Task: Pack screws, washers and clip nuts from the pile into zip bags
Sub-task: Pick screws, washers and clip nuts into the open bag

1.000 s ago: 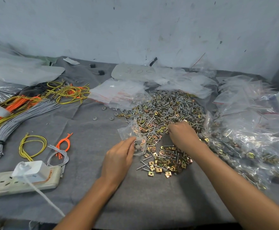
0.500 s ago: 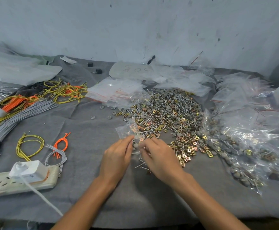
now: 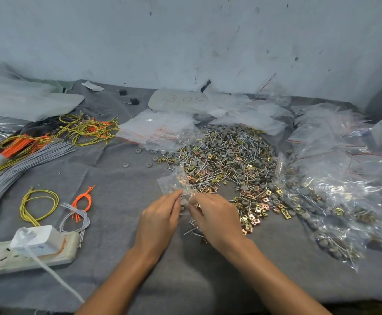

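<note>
Shows a power strip [image 3: 26, 255] at left on the grey surface [image 3: 122, 201]. Pinches the zip bag [image 3: 174, 185] mid-surface in the left hand [image 3: 157, 220] grip, with the right hand [image 3: 217, 214] grip curled at its mouth, hold impossible to tell. Has the pile [image 3: 228, 160] just behind, filled bags [image 3: 335, 201] far right.

The flat felt table cover [image 3: 122, 201] is plain mid-grey. The mixed hardware pile [image 3: 228, 160] comprises silver steel screws [image 3: 202, 167], matte grey round washers [image 3: 227, 133] and gold-to-copper square clip nuts [image 3: 251, 217]. The small plastic zip bag [image 3: 174, 181] is clear. The stacked flat zip bags [image 3: 160, 130] are clear with red seal lines. Thin looped wire [image 3: 39, 205]: yellow-green. Short wires [image 3: 82, 201]: orange. Long wire bundle [image 3: 26, 162]: grey. Plastic power strip [image 3: 60, 260]: cream.
</note>
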The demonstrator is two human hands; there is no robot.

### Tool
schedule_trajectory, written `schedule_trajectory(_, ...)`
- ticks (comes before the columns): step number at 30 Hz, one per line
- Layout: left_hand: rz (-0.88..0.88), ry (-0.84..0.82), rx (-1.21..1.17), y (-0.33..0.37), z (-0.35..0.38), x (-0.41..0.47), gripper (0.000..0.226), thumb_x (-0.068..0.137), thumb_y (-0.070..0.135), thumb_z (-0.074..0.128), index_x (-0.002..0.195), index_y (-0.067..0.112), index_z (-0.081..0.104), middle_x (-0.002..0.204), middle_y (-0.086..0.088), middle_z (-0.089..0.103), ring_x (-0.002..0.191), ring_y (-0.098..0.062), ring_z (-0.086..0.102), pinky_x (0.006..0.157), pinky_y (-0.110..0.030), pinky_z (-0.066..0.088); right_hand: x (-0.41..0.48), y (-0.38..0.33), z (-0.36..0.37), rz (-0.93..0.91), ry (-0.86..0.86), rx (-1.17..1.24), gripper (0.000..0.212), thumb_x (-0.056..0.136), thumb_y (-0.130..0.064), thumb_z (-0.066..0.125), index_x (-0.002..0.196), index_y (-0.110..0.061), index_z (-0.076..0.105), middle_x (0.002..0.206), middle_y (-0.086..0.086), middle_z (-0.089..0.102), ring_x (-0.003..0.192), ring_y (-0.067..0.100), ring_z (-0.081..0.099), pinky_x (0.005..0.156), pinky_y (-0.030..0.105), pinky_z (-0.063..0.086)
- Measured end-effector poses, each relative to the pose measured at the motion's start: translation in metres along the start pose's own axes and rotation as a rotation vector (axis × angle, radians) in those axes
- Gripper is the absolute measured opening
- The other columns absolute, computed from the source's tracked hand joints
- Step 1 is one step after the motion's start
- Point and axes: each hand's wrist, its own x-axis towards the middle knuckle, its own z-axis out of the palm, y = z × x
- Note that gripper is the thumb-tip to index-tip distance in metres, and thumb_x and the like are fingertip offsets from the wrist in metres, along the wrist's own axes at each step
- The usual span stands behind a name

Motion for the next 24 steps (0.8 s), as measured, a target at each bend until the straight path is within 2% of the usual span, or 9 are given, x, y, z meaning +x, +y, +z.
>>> schedule_trajectory(4, 0.004, -0.011, -0.005, -0.001, 0.0, -0.001, 0.029, 0.092, 0.006, 0.07, 0.12, 0.009, 0.072, 0.109, -0.003, 0.075, 0.092, -0.023, 0.073, 0.075, -0.038, 0.06, -0.003, 0.03, -0.022, 0.104, 0.0, -0.018, 0.025, 0.1, -0.046, 0.051, 0.09, -0.03, 0.067, 0.082, -0.014, 0.065, 0.076, 0.009, 0.062, 0.067, 0.033, 0.054)
schedule_trajectory(7, 0.017, -0.013, -0.006, -0.002, -0.001, 0.0, 0.029, 0.092, 0.007, 0.069, 0.121, 0.009, 0.071, 0.108, -0.003, 0.075, 0.09, -0.022, 0.073, 0.074, -0.038, 0.06, 0.008, 0.073, -0.04, 0.215, -0.034, -0.103, 0.014, 0.099, -0.039, 0.055, 0.099, -0.031, 0.067, 0.089, -0.018, 0.056, 0.081, 0.004, 0.056, 0.065, 0.021, 0.044)
schedule_trajectory(9, 0.022, -0.007, -0.001, -0.002, 0.0, 0.0, 0.029, 0.091, 0.006, 0.07, 0.121, 0.009, 0.072, 0.107, -0.003, 0.075, 0.089, -0.022, 0.073, 0.074, -0.036, 0.06, 0.019, 0.097, -0.049, 0.292, -0.06, -0.189, 0.011, 0.1, -0.033, 0.056, 0.102, -0.029, 0.067, 0.095, -0.014, 0.056, 0.085, 0.009, 0.055, 0.066, 0.025, 0.04)
schedule_trajectory(12, 0.02, -0.005, 0.003, -0.002, 0.0, -0.001, 0.029, 0.091, 0.007, 0.07, 0.121, 0.009, 0.072, 0.107, -0.003, 0.075, 0.09, -0.021, 0.073, 0.074, -0.036, 0.059, 0.03, 0.116, -0.056, 0.377, -0.138, -0.246, 0.011, 0.099, -0.034, 0.058, 0.094, -0.029, 0.066, 0.097, -0.009, 0.057, 0.088, 0.015, 0.056, 0.07, 0.032, 0.045)
schedule_trajectory(14, 0.018, -0.003, 0.003, -0.003, 0.0, -0.001, 0.029, 0.092, 0.008, 0.07, 0.121, 0.009, 0.072, 0.108, -0.003, 0.075, 0.09, -0.02, 0.073, 0.074, -0.036, 0.059, 0.034, 0.12, -0.057, 0.386, -0.206, -0.268, 0.012, 0.098, -0.037, 0.06, 0.092, -0.029, 0.065, 0.095, -0.008, 0.058, 0.089, 0.016, 0.057, 0.074, 0.035, 0.05)
schedule_trajectory(18, 0.025, -0.004, 0.005, -0.004, 0.001, -0.001, 0.029, 0.092, 0.009, 0.069, 0.121, 0.01, 0.071, 0.109, -0.002, 0.075, 0.092, -0.019, 0.072, 0.076, -0.034, 0.059, 0.035, 0.117, -0.059, 0.351, -0.247, -0.28, 0.016, 0.097, -0.041, 0.062, 0.092, -0.026, 0.063, 0.093, -0.007, 0.058, 0.089, 0.017, 0.057, 0.078, 0.037, 0.051)
schedule_trajectory(24, 0.028, -0.008, -0.005, -0.006, 0.002, -0.002, 0.029, 0.094, 0.01, 0.068, 0.122, 0.011, 0.071, 0.111, -0.002, 0.075, 0.095, -0.017, 0.072, 0.081, -0.034, 0.059, 0.027, 0.11, -0.063, 0.29, -0.281, -0.3, 0.013, 0.099, -0.032, 0.059, 0.088, -0.026, 0.057, 0.094, -0.008, 0.058, 0.088, 0.015, 0.057, 0.076, 0.035, 0.052)
